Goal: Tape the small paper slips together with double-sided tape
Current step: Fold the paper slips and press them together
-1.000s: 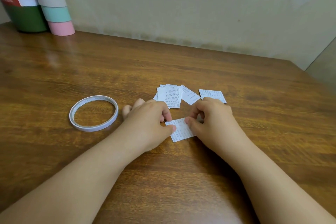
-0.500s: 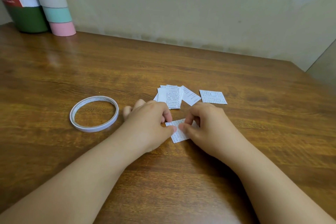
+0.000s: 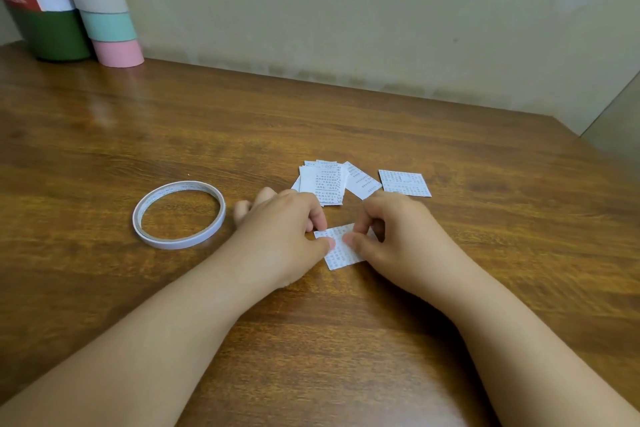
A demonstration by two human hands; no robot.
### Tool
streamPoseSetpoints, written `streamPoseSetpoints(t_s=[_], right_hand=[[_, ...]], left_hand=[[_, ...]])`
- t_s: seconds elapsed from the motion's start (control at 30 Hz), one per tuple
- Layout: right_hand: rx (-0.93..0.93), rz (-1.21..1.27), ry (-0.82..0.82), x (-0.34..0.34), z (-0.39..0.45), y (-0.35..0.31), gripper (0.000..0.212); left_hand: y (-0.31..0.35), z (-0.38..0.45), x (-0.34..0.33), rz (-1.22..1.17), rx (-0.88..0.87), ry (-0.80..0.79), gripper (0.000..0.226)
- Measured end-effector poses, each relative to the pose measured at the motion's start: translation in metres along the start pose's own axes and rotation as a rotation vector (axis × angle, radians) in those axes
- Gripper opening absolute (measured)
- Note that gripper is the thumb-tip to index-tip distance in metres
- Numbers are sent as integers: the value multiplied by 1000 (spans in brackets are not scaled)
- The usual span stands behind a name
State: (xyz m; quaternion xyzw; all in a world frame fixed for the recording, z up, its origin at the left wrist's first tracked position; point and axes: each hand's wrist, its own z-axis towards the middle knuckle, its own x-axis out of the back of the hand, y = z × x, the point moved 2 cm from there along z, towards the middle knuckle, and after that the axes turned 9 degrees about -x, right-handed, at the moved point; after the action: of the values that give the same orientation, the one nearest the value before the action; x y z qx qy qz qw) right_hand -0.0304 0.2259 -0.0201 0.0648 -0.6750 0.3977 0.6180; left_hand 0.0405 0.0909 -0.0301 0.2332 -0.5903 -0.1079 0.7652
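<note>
Slip (image 3: 341,251) lies flat on the table (image 3: 450,340) just before a pile (image 3: 325,184) of slips, pinched at its far edge by left hand (image 3: 287,232) and right hand (image 3: 394,232), tape roll (image 3: 179,214) lying left.

A home or office desk corner is suggested: a wooden tabletop (image 3: 381,121) is set against a plain wall (image 3: 346,10), with stacked coloured tape rolls (image 3: 104,7).

Wooden table (image 3: 450,288) w/ tape ring (image 3: 179,215), paper slips (image 3: 325,184), 2 containers (image 3: 52,10) at back-left.
</note>
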Motion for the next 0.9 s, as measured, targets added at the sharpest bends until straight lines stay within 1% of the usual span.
streamPoseSetpoints(t_s=[0.07,0.1,0.27,0.33,0.4,0.5,0.6,0.73,0.83,0.9], right_hand=[[30,40,-58,-2,-5,-4,30],[26,41,-58,-2,-5,-4,30],[-144,-44,77,4,6,9,31],[-176,-34,119,5,6,16,24],[-167,21,128,6,5,21,9],[-146,35,35,8,3,24,28],[-117,-10,-75,8,1,22,38],[-95,-5,-133,9,1,21,30],[-69,10,-134,9,1,20,22],[-46,30,-123,8,1,18,23]], left_hand=[[0,1,0,1,6,-9,19],[0,1,0,-2,9,-10,19],[0,-1,1,-15,-5,-7,14],[1,-2,1,-12,-13,-12,13],[1,-2,1,-17,-22,-9,14],[1,-2,1,-1,-51,6,13],[0,0,-1,13,-69,23,12],[-1,1,-1,-10,-81,32,12],[-2,2,0,-33,-82,28,13],[-4,2,1,-62,-82,47,12]])
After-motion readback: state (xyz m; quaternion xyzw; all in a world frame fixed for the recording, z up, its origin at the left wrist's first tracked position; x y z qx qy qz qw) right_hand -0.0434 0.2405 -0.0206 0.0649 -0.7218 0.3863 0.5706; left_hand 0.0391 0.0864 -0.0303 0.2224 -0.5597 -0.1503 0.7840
